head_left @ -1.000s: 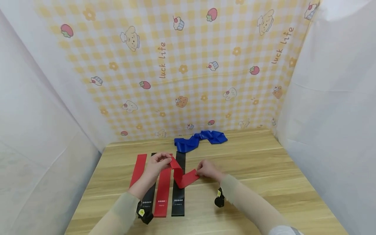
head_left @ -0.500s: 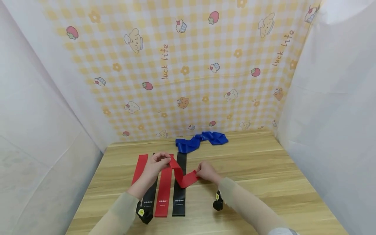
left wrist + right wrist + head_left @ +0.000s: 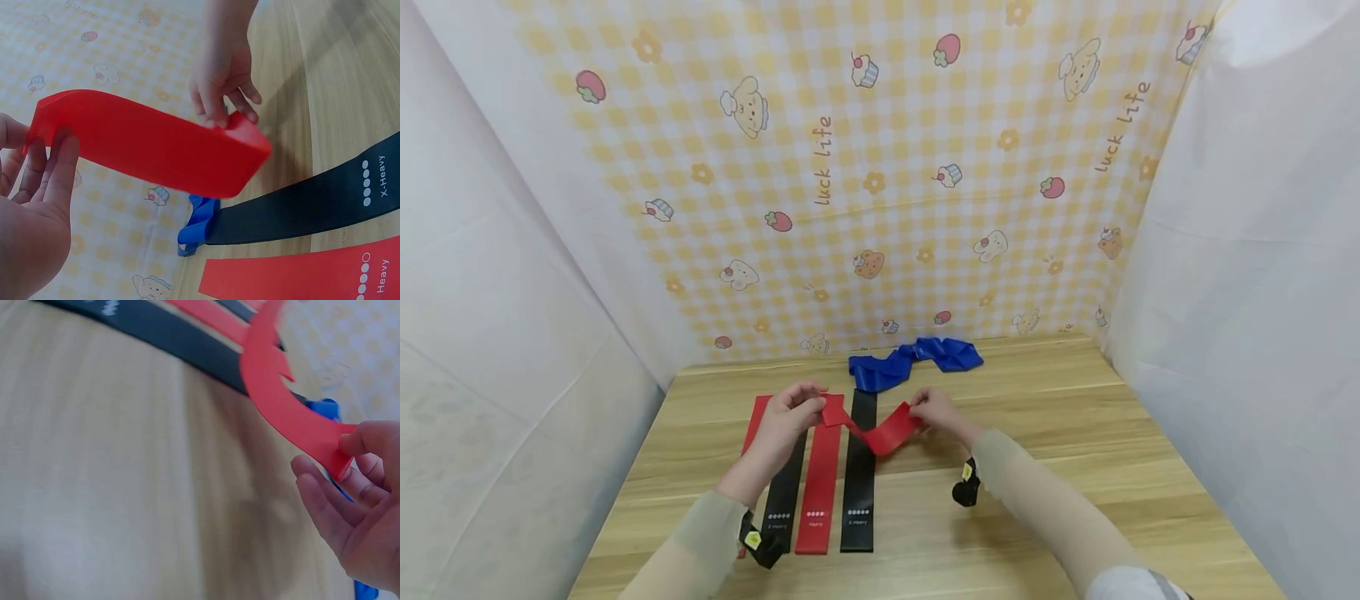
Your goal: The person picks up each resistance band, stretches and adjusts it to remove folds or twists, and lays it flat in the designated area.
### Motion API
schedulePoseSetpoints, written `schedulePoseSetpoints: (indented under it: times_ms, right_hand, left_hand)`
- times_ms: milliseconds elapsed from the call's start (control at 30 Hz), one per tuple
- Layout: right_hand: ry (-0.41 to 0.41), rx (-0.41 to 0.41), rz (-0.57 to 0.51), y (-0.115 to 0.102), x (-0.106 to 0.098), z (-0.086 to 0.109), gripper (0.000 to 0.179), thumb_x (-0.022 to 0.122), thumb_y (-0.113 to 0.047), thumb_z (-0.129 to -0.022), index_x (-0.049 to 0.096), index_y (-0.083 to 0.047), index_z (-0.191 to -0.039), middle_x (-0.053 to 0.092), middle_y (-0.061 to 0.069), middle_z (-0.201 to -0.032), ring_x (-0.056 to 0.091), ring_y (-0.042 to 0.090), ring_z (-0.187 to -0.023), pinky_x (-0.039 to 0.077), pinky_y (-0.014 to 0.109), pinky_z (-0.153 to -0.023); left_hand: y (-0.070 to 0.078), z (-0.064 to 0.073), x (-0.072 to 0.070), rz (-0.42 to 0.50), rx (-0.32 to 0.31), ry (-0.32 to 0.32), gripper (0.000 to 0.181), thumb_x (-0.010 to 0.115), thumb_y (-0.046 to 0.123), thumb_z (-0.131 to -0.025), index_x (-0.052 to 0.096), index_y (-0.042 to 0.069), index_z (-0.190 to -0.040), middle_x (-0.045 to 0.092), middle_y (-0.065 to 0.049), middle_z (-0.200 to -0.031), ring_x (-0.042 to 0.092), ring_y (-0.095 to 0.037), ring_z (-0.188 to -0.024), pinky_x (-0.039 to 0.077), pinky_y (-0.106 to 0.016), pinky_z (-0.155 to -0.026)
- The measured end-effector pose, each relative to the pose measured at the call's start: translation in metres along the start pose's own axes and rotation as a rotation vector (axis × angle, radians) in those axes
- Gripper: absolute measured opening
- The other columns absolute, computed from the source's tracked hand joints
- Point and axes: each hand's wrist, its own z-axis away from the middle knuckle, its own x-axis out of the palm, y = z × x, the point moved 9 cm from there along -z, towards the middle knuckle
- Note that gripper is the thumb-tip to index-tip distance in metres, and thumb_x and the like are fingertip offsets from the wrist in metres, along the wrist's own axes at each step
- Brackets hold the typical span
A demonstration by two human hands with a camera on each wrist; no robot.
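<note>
A red resistance band [image 3: 891,430] hangs between my two hands, sagging in the middle above the table. My left hand [image 3: 784,423] pinches one end of it between thumb and fingers. The other end is pinched by my right hand [image 3: 942,414], a little farther right. In the left wrist view the raised band [image 3: 144,140] shows a broad flat face. Below it lie a black band [image 3: 859,475] marked X-Heavy, a red band [image 3: 818,483] marked Heavy, another black band [image 3: 784,492] and another red band [image 3: 756,417], side by side. My left arm partly covers the two leftmost.
A crumpled blue band [image 3: 880,371] lies at the back of the wooden table [image 3: 1060,442], near the checked backdrop [image 3: 910,208]. White curtains [image 3: 1240,250] flank both sides. A small black camera [image 3: 966,485] is worn on my right wrist, another on the left.
My right hand has risen and moved slightly right and away, lifting its end of the red band. My left hand has shifted a little left, and the band's sag is now shallower.
</note>
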Motion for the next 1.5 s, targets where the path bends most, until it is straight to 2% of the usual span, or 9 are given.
schedulePoseSetpoints:
  times_ms: [133,233,400,567,833,1033,1233,1367,1500]
  right_hand:
    - [0.022,0.069,-0.078,-0.005,-0.02,-0.004,0.012,0.059,-0.003,-0.088,0.058,0.0,-0.1,0.064,0.011,-0.079,0.066,0.025,-0.058,0.055,0.035,-0.052]
    - [0.049,0.079,-0.123,-0.008,-0.037,-0.007,0.016,0.059,-0.004,-0.089,0.059,0.002,-0.104,0.065,0.012,-0.082,0.068,0.028,-0.062,0.057,0.04,-0.057]
    - [0.095,0.091,-0.159,-0.013,-0.061,-0.013,0.022,0.056,-0.005,-0.091,0.061,0.002,-0.111,0.065,0.014,-0.087,0.068,0.024,-0.062,0.058,0.046,-0.067]
    - [0.091,0.103,-0.172,-0.017,-0.075,-0.015,0.03,0.056,-0.005,-0.093,0.059,0.002,-0.122,0.065,0.018,-0.096,0.07,0.028,-0.069,0.055,0.05,-0.077]
    - [0.083,0.055,-0.127,-0.027,-0.089,-0.009,0.033,0.057,-0.007,-0.095,0.057,0.004,-0.126,0.067,0.019,-0.102,0.069,0.022,-0.063,0.058,0.044,-0.069]
    - [0.105,0.052,-0.147,-0.027,-0.094,-0.008,0.031,0.058,-0.006,-0.094,0.058,0.003,-0.124,0.067,0.016,-0.096,0.068,0.02,-0.063,0.056,0.03,-0.055]
    - [0.117,0.047,-0.163,-0.026,-0.098,-0.011,0.031,0.058,-0.006,-0.094,0.058,0.003,-0.124,0.067,0.014,-0.092,0.065,0.015,-0.059,0.055,0.03,-0.057]
    - [0.13,0.036,-0.166,-0.027,-0.1,-0.013,0.03,0.057,-0.007,-0.094,0.059,0.002,-0.123,0.067,0.013,-0.091,0.065,0.014,-0.058,0.056,0.033,-0.061]
    - [0.136,0.023,-0.162,-0.031,-0.1,-0.014,0.029,0.058,-0.007,-0.094,0.06,0.002,-0.122,0.067,0.015,-0.095,0.066,0.016,-0.06,0.055,0.029,-0.058]
  left_hand:
    - [0.002,0.001,-0.001,-0.01,0.006,-0.003,0.021,0.058,0.006,-0.094,0.061,-0.004,-0.112,0.062,-0.011,-0.098,0.062,-0.018,-0.084,0.054,-0.029,-0.076]
    - [0.001,0.002,-0.001,-0.013,0.001,-0.017,0.023,0.057,0.007,-0.096,0.061,-0.005,-0.115,0.062,-0.013,-0.102,0.063,-0.019,-0.086,0.054,-0.029,-0.079]
    - [-0.002,0.003,-0.004,-0.006,-0.004,-0.033,0.025,0.055,0.007,-0.097,0.062,-0.007,-0.116,0.062,-0.016,-0.109,0.062,-0.021,-0.088,0.054,-0.03,-0.082]
    - [-0.009,0.006,-0.007,-0.066,-0.024,-0.026,0.023,0.056,0.008,-0.096,0.064,-0.006,-0.113,0.062,-0.012,-0.108,0.059,-0.02,-0.087,0.053,-0.03,-0.082]
    - [-0.02,0.015,-0.009,-0.166,-0.028,-0.046,0.019,0.06,0.006,-0.093,0.063,-0.004,-0.109,0.063,-0.014,-0.098,0.062,-0.022,-0.085,0.056,-0.031,-0.079]
    - [-0.031,0.022,-0.01,-0.21,-0.044,-0.069,0.018,0.063,0.008,-0.092,0.062,-0.002,-0.108,0.063,-0.015,-0.1,0.064,-0.03,-0.089,0.056,-0.031,-0.077]
    - [-0.042,0.03,-0.006,-0.251,-0.037,-0.097,0.017,0.065,0.008,-0.091,0.062,-0.002,-0.104,0.064,-0.013,-0.097,0.065,-0.024,-0.082,0.056,-0.031,-0.073]
    - [-0.049,0.034,0.001,-0.268,-0.02,-0.142,0.013,0.065,0.008,-0.09,0.063,0.0,-0.1,0.064,-0.012,-0.094,0.064,-0.021,-0.078,0.056,-0.031,-0.072]
    - [-0.055,0.039,0.011,-0.279,0.012,-0.195,0.01,0.065,0.007,-0.09,0.063,0.003,-0.099,0.064,-0.011,-0.092,0.063,-0.022,-0.075,0.056,-0.031,-0.068]
